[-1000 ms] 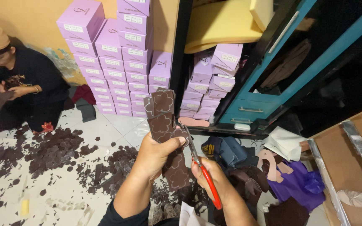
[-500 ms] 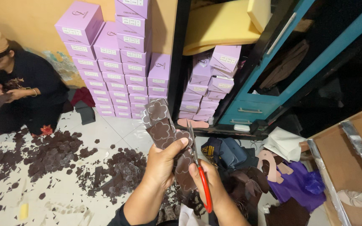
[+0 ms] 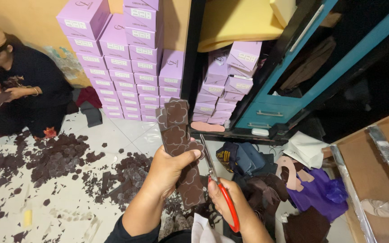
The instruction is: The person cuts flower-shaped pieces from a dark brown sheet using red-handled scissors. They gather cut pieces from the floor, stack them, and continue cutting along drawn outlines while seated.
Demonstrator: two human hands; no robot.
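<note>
Just right of the left hand [image 3: 172, 168] — red-handled scissors [image 3: 219, 191], blades apart beside the edge of the brown flower-stamped strip [image 3: 178, 148], right hand [image 3: 226, 202] closed through the handles. Left grip clamped on the strip's middle, long axis upright, tilted slightly, above the scrap-littered floor [image 3: 68, 202].

Bare tile [image 3: 113, 135] left (scraps [image 3: 55, 155] beyond); boxes [image 3: 127, 58] block ahead.

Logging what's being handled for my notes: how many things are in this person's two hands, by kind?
Brown flower-patterned strip, in the left hand: 1
Red-handled scissors, in the right hand: 1
Total: 2
</note>
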